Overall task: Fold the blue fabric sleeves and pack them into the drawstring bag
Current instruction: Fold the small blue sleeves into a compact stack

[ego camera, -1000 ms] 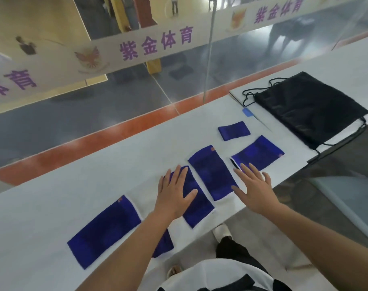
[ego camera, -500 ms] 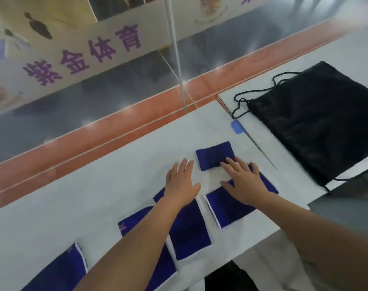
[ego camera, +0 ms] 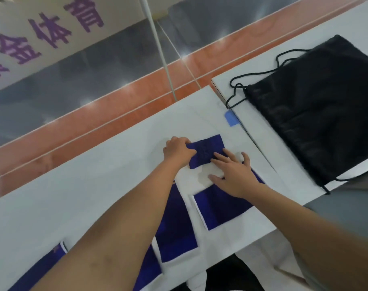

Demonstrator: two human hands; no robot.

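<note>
1. Left hand [ego camera: 177,151] has gone forward off the flat sleeves, where it lay half a second ago, to the left edge of the folded sleeve [ego camera: 206,151]; its fingers are curled over that edge and the thumb lies on the cloth, so it grips the sleeve.
2. Right hand [ego camera: 234,173] has hardly shifted; it lies flat with straight, spread fingers just near-right of the folded sleeve; its fingertips [ego camera: 217,157] touch the sleeve's near edge and it holds nothing.
3. The folded sleeve is a small dark-blue rectangle lying on the white table [ego camera: 94,185], between the two hands.
4. Nearer the person than the folded sleeve, an unfolded sleeve [ego camera: 220,208] lies flat, partly under the right palm; a second flat sleeve [ego camera: 176,227] lies just left of it; a third [ego camera: 149,267] is mostly hidden by the left forearm; a fourth [ego camera: 42,267] lies well to the near left.
5. The black drawstring bag [ego camera: 317,106] lies flat, well to the right of and beyond the folded sleeve; its cord [ego camera: 263,72] loops on the side towards the sleeve.
6. A strip of blue tape [ego camera: 231,119] sits between the folded sleeve and the bag.
7. Beyond the folded sleeve, past the table's far edge, runs an orange floor band [ego camera: 94,114].
</note>
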